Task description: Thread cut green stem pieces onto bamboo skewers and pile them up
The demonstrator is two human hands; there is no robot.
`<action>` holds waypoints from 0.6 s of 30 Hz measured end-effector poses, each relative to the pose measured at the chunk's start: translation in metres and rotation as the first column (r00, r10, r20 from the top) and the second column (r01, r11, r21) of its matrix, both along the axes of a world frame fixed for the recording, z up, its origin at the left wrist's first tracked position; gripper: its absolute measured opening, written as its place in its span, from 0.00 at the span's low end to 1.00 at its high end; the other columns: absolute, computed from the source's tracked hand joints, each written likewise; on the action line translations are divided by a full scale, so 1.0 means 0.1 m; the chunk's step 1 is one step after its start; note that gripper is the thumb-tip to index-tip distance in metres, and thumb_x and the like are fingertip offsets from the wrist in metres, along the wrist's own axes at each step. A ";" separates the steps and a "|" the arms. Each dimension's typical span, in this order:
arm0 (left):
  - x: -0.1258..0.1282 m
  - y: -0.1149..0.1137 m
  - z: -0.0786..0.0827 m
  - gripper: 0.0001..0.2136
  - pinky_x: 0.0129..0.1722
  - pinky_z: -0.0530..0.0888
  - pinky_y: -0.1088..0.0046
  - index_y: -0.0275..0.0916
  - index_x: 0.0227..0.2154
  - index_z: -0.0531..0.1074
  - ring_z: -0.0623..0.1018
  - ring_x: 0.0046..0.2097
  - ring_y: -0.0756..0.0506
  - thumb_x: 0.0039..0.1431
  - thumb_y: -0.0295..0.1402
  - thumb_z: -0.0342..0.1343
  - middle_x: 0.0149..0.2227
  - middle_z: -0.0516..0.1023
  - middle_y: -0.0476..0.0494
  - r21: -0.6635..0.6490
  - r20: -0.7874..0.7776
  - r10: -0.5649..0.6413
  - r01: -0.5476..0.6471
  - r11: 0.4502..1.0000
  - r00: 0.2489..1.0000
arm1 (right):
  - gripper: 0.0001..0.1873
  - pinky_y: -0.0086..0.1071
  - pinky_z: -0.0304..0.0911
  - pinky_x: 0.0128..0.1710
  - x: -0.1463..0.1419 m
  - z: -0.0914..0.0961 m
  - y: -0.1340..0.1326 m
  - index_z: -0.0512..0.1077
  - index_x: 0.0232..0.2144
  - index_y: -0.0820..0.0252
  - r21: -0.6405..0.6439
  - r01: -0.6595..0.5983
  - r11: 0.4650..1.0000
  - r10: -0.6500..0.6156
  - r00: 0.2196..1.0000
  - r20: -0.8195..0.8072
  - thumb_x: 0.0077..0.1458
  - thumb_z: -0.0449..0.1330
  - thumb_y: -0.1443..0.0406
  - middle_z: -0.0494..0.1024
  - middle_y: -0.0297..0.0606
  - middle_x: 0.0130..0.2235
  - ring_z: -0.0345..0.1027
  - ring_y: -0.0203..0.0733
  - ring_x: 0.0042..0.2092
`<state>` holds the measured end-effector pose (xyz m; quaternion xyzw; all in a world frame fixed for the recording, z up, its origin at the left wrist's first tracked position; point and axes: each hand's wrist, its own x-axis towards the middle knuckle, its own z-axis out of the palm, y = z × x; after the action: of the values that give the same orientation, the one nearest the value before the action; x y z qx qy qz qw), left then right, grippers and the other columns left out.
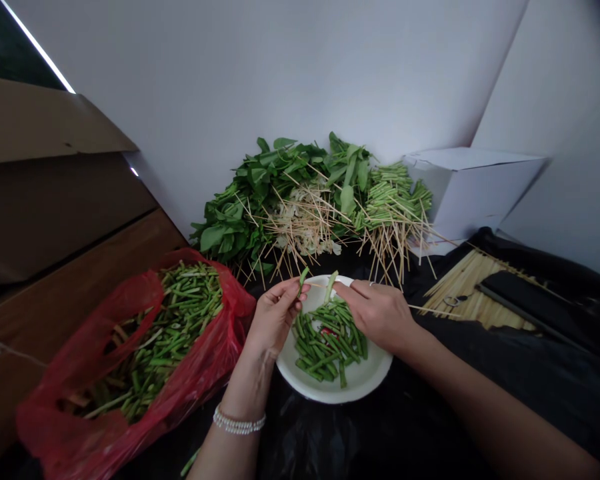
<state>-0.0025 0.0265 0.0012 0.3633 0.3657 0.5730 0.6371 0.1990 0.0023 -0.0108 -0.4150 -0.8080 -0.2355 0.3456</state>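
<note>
Over a white bowl (300, 383) of cut green beans (330, 347), my two hands are close together. Between the thumb and fingers of my left hand (275, 313) is a short green bean piece (303, 277). My right hand (380, 310) is closed around a thin wooden skewer (437, 312), whose back end sticks out to the right. Another bean piece (331, 285) stands crosswise on the skewer near my right fingertips. The skewer's front end reaches the bean in my left fingers; whether it has pierced it is hard to tell. Something small and red lies among the beans.
A red plastic bag (235, 300) full of cut green stems (180, 333) is at the left. Behind the bowl are piled skewered leafy greens (230, 213), pale vegetables (307, 220) and green stalks (393, 193). Loose skewers (460, 287), scissors (455, 301) and a dark flat object (525, 300) lie right, before a white box (475, 187).
</note>
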 end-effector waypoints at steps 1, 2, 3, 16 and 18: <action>0.00 0.00 0.00 0.16 0.27 0.71 0.85 0.34 0.33 0.81 0.75 0.28 0.55 0.38 0.31 0.73 0.30 0.82 0.45 -0.006 0.010 0.013 -0.013 1.000 1.000 | 0.15 0.31 0.56 0.29 0.00 0.00 0.00 0.74 0.44 0.63 -0.001 -0.010 1.000 0.010 1.000 -0.009 0.61 0.49 0.72 0.73 0.34 0.29 0.65 0.35 0.28; 0.00 0.00 0.00 0.15 0.27 0.71 0.84 0.34 0.31 0.81 0.76 0.28 0.55 0.37 0.31 0.73 0.29 0.82 0.45 -0.011 0.018 0.029 -0.028 1.000 0.999 | 0.15 0.31 0.56 0.30 0.00 0.00 0.00 0.74 0.44 0.63 -0.004 -0.019 1.000 0.019 1.000 -0.017 0.61 0.49 0.72 0.74 0.35 0.29 0.66 0.35 0.28; 0.00 0.01 0.00 0.15 0.27 0.71 0.84 0.34 0.30 0.81 0.76 0.28 0.55 0.35 0.31 0.74 0.28 0.81 0.46 -0.015 0.020 0.042 -0.042 0.999 0.999 | 0.15 0.31 0.56 0.30 0.00 -0.01 0.00 0.74 0.43 0.64 -0.007 -0.025 1.000 0.025 0.999 -0.023 0.61 0.49 0.72 0.74 0.35 0.29 0.66 0.35 0.29; 0.04 -0.03 -0.02 0.12 0.28 0.69 0.83 0.35 0.25 0.81 0.73 0.26 0.55 0.36 0.35 0.74 0.23 0.79 0.49 0.018 -0.159 -0.035 0.039 0.999 0.987 | 0.14 0.32 0.54 0.30 -0.06 -0.04 -0.02 0.74 0.40 0.65 -0.019 -0.073 0.997 0.073 0.997 -0.031 0.63 0.47 0.72 0.70 0.34 0.26 0.63 0.37 0.29; 0.07 -0.06 -0.03 0.10 0.27 0.68 0.83 0.35 0.25 0.81 0.71 0.25 0.56 0.39 0.34 0.72 0.23 0.79 0.49 0.051 -0.220 -0.078 0.091 0.994 0.972 | 0.15 0.32 0.53 0.29 -0.08 -0.04 -0.02 0.74 0.37 0.64 -0.022 -0.087 0.996 0.087 0.996 -0.025 0.63 0.47 0.71 0.69 0.34 0.26 0.62 0.37 0.28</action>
<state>0.0042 0.0209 -0.0022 0.4585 0.3999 0.5129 0.6056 0.1914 0.0001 -0.0146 -0.3862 -0.8238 -0.2060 0.3602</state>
